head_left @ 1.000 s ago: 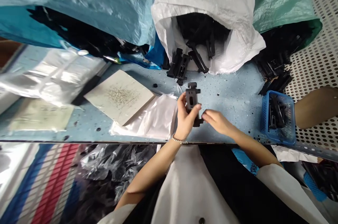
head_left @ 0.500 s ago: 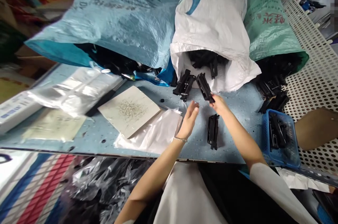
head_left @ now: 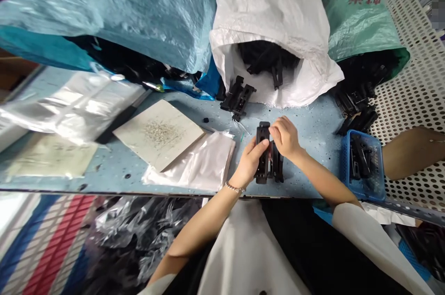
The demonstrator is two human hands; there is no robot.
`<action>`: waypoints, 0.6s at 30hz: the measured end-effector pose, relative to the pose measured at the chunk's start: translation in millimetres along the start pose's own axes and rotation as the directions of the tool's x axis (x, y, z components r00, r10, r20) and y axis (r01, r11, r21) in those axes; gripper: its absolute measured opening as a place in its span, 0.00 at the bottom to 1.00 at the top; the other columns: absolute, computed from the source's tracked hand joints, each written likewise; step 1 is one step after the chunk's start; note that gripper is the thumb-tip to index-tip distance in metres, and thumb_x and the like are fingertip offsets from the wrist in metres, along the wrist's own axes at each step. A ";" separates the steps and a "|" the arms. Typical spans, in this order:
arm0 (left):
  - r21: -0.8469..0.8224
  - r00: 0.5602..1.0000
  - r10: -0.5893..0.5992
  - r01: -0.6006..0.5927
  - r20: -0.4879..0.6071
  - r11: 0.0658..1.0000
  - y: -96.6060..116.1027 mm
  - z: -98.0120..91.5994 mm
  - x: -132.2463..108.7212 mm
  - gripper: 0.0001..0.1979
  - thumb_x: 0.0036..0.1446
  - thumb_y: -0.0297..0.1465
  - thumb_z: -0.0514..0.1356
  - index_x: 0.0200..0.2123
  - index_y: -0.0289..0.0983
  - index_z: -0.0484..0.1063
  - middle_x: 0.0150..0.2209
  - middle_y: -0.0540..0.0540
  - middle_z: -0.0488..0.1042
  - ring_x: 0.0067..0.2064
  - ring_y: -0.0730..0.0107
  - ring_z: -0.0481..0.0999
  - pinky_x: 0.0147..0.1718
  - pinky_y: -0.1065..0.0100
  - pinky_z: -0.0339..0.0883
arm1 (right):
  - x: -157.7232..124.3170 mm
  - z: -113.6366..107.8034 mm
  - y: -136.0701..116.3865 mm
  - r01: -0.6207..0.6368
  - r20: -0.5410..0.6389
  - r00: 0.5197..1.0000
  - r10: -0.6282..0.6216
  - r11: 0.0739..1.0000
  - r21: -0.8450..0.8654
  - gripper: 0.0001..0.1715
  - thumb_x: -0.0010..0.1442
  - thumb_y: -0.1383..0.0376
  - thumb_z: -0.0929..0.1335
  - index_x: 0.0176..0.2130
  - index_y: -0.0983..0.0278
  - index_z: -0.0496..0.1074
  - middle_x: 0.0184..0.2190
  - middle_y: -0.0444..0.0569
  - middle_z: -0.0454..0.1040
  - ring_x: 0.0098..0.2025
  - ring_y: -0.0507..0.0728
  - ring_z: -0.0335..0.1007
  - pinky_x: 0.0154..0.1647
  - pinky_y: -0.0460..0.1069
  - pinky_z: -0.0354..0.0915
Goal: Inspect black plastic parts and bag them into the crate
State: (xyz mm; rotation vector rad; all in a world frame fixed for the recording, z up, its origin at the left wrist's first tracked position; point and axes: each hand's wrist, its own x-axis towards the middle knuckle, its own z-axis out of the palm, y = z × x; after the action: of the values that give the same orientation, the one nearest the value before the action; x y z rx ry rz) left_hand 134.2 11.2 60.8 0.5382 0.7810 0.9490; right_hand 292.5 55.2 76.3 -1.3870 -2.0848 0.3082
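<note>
Left hand (head_left: 251, 161) is closing round the black plastic part (head_left: 263, 133) from its left; right hand (head_left: 287, 137) is pinching its top end. A second part (head_left: 277, 166) is lying just beside, on the blue table (head_left: 313, 128).

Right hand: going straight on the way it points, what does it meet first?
The black part gripped by the left hand; the right hand seems to touch its top end, though depth is unclear.

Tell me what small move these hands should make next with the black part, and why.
Probably lift the held black part clear of the second black part lying close beside it on the table: the left hand grips it and the right hand touches its top end.
</note>
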 end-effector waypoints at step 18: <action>0.257 0.888 0.386 -0.324 -0.250 0.911 -19.2 -48.3 28.4 0.23 0.58 0.44 0.66 0.51 0.41 0.66 0.40 0.48 0.77 0.40 0.63 0.81 0.43 0.60 0.77 | -16.2 35.9 2.6 0.070 0.319 0.940 -0.123 0.982 0.175 0.33 0.77 0.48 0.53 0.33 0.61 0.71 0.29 0.47 0.72 0.33 0.55 0.68 0.38 0.50 0.63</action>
State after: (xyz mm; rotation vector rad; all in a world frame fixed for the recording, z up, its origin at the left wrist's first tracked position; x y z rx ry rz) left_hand 116.0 30.0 7.7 0.7513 1.0838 1.3196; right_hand 277.2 46.7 41.0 -1.1956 -2.3276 0.6925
